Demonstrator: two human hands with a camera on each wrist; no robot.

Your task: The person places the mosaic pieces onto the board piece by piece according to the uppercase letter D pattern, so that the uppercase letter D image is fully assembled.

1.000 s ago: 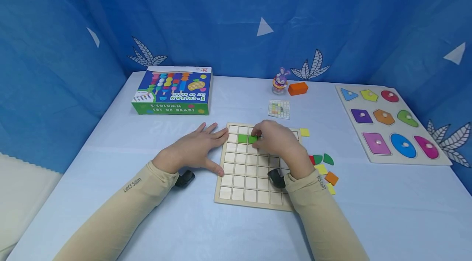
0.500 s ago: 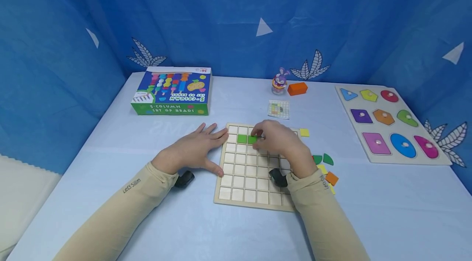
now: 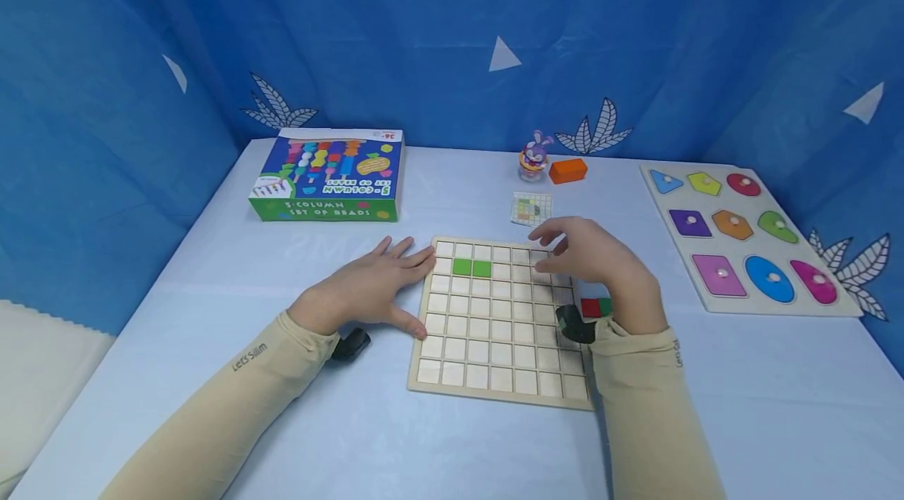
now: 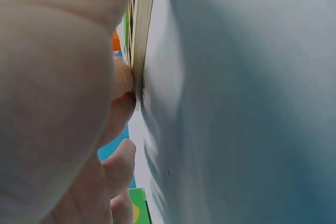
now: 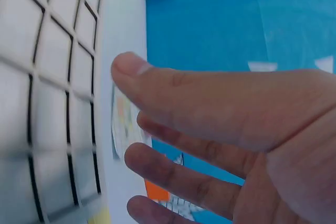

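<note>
table (image 3: 233,249), grid board (image 3: 494,374) between hands

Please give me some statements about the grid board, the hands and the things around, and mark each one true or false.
1. Two green tiles lie side by side in the grid board. True.
2. The right hand pinches a green tile. False: its fingers are spread and hold nothing.
3. The left hand rests flat against the board's left edge. True.
4. The bead set box stands on the grid board. False: it lies apart, far left on the table.
</note>
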